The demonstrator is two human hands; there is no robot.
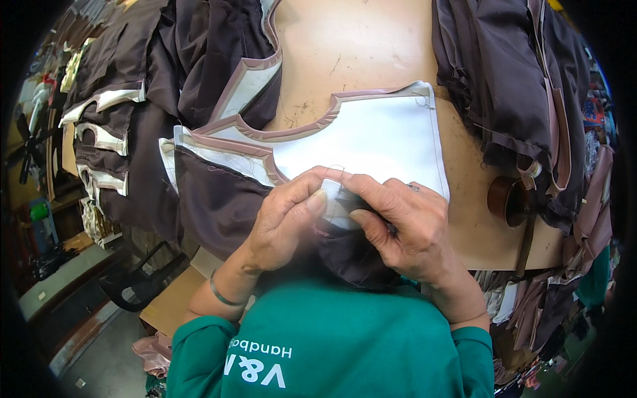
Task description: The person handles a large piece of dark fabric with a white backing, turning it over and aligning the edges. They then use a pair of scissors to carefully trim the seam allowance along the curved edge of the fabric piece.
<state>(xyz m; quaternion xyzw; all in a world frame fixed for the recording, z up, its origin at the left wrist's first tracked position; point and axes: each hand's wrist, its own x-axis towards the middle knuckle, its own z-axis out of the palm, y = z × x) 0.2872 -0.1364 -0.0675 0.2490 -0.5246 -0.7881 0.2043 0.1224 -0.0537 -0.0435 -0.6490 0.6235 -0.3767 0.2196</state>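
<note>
A bag panel with a white backing, pinkish-brown folded edges and dark brown lining lies in front of me. Its near corner is raised toward my body. My left hand pinches a small white edge of it between thumb and fingers. Beside it, my right hand closes thumb and fingers on the same raised part. Something dark shows under the right fingers; whether it is lining or a small tool I cannot make out. Loose threads stick up just above the fingertips.
Stacked dark panels with white-backed handle cutouts lie at the left. More dark fabric pieces hang over the right side of the tan tabletop. A round brown object sits by the right edge. A black chair-like frame stands lower left.
</note>
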